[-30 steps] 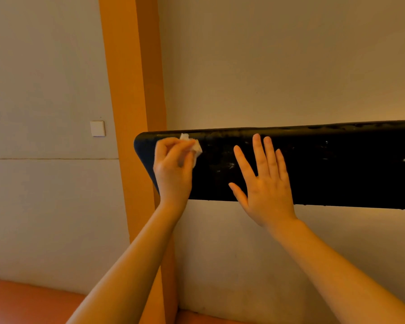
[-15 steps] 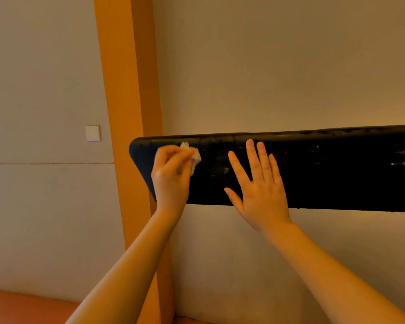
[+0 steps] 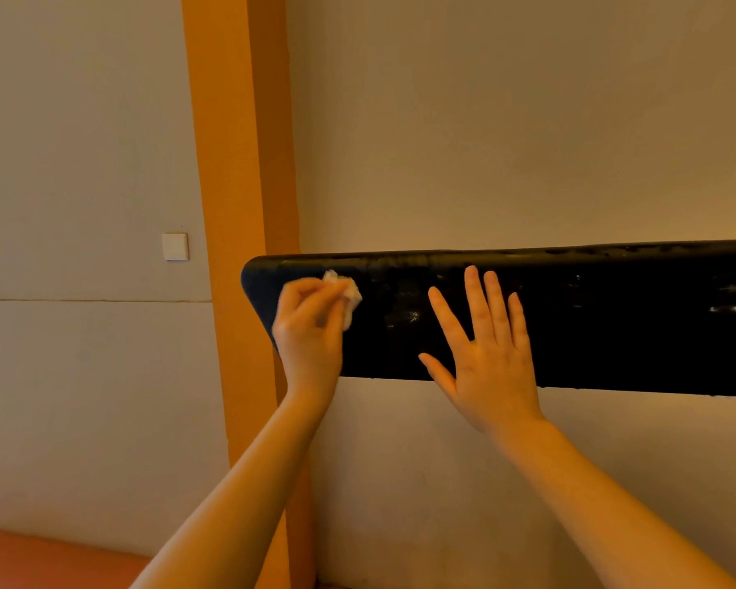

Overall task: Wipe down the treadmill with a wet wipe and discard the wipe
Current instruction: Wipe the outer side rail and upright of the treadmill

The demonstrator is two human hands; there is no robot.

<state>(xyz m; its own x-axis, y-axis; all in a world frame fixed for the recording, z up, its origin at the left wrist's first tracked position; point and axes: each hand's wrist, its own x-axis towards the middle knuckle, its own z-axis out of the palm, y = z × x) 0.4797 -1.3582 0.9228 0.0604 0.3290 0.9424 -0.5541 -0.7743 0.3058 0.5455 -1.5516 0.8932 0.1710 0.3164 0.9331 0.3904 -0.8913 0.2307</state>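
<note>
While wiping goes on, left hand (image 3: 309, 333) pinches crumpled wipe (image 3: 349, 296) against treadmill (image 3: 612, 316) near its rounded left end, fingers curled to press wad onto black surface. Right hand (image 3: 485, 354) lies flat on treadmill right of wipe, fingers straight and spread, likely steadying it. Smears show right of that hand; discarding not yet due.

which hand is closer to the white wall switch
Left. The left hand, gripping the wet wipe against the black panel, is just across the orange pillar from the switch; the right hand lies further right.
</note>
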